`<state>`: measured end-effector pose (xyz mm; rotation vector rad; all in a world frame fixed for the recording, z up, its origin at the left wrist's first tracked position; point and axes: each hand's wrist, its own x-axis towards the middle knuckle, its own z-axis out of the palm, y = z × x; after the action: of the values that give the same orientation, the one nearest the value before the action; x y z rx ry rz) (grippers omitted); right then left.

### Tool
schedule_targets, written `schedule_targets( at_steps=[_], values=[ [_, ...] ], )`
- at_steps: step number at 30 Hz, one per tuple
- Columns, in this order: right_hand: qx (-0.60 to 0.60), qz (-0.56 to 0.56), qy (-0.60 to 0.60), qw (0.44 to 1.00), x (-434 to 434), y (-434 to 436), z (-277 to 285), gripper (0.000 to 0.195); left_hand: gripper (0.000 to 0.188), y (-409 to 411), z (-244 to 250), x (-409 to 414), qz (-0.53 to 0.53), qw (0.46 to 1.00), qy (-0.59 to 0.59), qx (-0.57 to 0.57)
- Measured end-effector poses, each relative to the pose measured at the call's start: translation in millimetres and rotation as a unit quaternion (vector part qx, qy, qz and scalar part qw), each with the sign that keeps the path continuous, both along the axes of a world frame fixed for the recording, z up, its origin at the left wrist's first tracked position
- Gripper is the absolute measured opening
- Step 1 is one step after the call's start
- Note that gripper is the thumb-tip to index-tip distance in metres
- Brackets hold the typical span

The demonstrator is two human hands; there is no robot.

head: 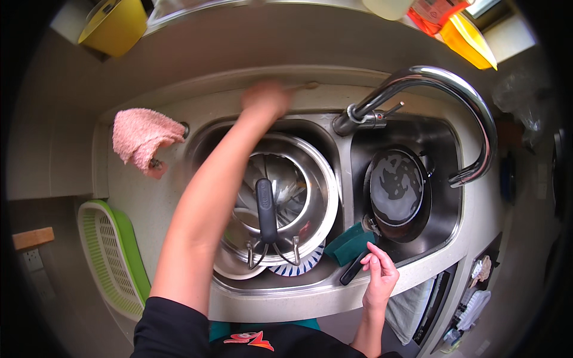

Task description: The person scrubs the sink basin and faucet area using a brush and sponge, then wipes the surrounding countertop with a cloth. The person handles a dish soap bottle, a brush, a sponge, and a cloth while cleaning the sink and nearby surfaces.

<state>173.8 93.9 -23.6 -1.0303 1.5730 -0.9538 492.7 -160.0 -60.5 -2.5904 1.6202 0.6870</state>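
My left hand (267, 99), blurred, reaches to the counter behind the left sink basin. A thin light-coloured item (309, 85) extends right from it; whether the fingers hold it is unclear. Near the front rim, my right hand (380, 273) has loosely bent fingers beside a black handle (352, 268); contact cannot be told. Green cloth-like scrubbing pads (351, 244) lie over the divider. In the left basin are a large steel bowl (324, 188), a black-handled piece of cookware (267, 210), a pale bowl (237, 268) and a blue-striped dish (300, 266). A wet dark pan (397, 188) occupies the right basin.
A chrome faucet (452, 83) arches over the right basin. On the left stand a pink towel (145, 134) over a metal fitting and a green-and-white drain basket (112, 255). A yellow container (117, 29) and an orange-red bottle (432, 15) sit on the ledge behind.
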Motion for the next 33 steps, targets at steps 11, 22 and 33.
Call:
schedule_targets(
  at_steps=[11, 22, 33],
  values=[
    [0.003, 0.053, 0.008, 0.999, 26.1, 1.0, -1.5, 0.024, 0.054, 41.1, -10.9, 41.3, 0.040, 0.999, -0.025, -0.020],
    [-0.251, 0.291, 0.089, 0.919, 140.2, -72.4, 55.9, 0.034, 0.052, 78.1, -30.3, 56.9, 0.114, 0.989, 0.007, -0.097],
    [-0.400, 0.275, 0.072, 0.871, 277.1, -106.1, 73.0, 0.013, 0.051, 82.3, -36.0, 58.2, 0.135, 0.986, 0.060, -0.082]
  ],
)
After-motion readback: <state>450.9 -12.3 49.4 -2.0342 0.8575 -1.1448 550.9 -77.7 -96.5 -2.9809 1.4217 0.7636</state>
